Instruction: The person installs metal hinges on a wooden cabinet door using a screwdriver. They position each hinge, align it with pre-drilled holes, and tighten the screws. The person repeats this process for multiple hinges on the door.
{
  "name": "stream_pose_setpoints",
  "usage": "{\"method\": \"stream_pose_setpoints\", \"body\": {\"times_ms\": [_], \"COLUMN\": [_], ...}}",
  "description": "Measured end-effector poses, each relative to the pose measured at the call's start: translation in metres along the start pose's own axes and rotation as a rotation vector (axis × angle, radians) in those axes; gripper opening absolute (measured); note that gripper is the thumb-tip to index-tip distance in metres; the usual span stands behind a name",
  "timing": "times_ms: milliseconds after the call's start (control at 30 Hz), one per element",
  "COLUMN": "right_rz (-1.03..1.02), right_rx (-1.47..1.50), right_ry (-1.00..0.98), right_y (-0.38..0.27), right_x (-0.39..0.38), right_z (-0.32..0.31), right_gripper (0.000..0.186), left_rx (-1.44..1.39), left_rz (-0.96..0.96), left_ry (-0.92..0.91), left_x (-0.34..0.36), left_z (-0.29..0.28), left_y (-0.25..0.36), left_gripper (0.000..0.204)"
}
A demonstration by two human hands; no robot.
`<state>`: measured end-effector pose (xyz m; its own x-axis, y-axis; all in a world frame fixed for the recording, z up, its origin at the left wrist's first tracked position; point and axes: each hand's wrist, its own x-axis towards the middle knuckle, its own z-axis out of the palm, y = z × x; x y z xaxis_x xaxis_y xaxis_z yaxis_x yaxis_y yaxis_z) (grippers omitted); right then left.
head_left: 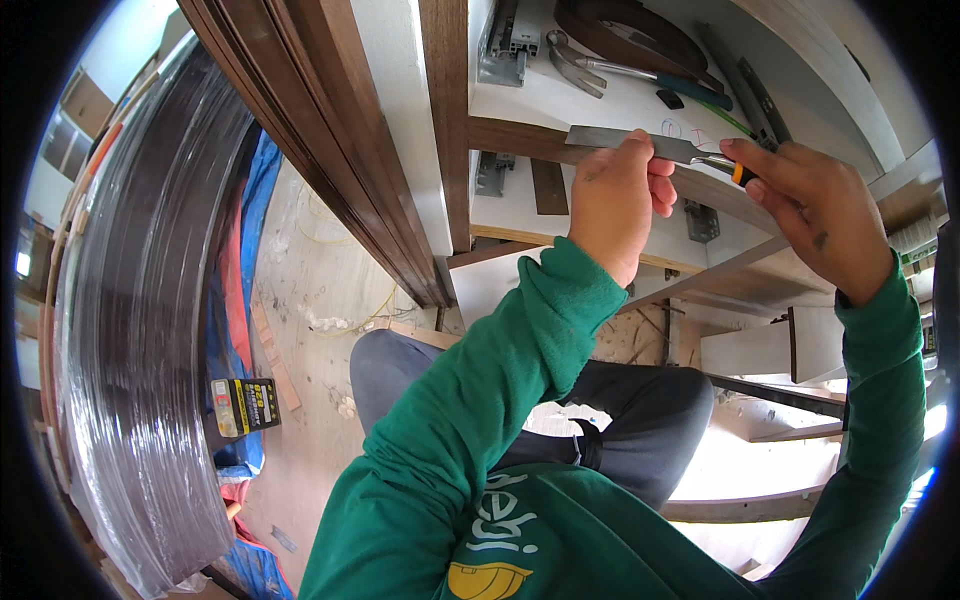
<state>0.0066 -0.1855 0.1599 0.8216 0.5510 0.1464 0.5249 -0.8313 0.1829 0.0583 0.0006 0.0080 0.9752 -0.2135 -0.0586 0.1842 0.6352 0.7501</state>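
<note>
My left hand [622,190] pinches the flat, wide steel blade of a chisel [680,149] between thumb and fingers. My right hand [822,205] is closed round the chisel's black and orange handle, most of which the fingers hide. The chisel lies nearly level across the front edge of a cabinet shelf [520,135], its blade end toward the left. Behind it on the white shelf rests a claw hammer [572,66] with a teal grip. A green pencil-like stick [728,118] and a small black piece [669,99] lie nearby.
Dark brown strip [640,30] lies coiled at the back of the shelf. A brown door frame [330,140] stands left of the cabinet. Farther left are plastic-wrapped dark panels [150,300] and a black and yellow box [245,405]. Metal hardware [702,222] sits lower in the cabinet.
</note>
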Motion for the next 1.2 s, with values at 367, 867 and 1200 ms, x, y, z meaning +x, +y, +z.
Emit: {"method": "stream_pose_setpoints", "body": {"times_ms": [367,867,1200], "right_rz": [-0.055,-0.048,-0.120], "right_rx": [0.051,-0.008,-0.004], "right_ry": [0.026,0.030,0.052], "right_y": [-0.001,-0.004,0.005], "right_x": [0.014,0.019,0.020], "right_z": [-0.005,-0.003,0.001], "right_gripper": [0.039,0.034,0.039], "left_rx": [-0.058,-0.040,-0.051], "left_rz": [0.021,0.049,0.067], "left_ry": [-0.012,0.081,0.076], "left_x": [0.002,0.002,0.003], "left_z": [-0.004,-0.007,-0.008], "left_y": [0.005,0.009,0.011], "left_gripper": [0.038,0.036,0.036]}}
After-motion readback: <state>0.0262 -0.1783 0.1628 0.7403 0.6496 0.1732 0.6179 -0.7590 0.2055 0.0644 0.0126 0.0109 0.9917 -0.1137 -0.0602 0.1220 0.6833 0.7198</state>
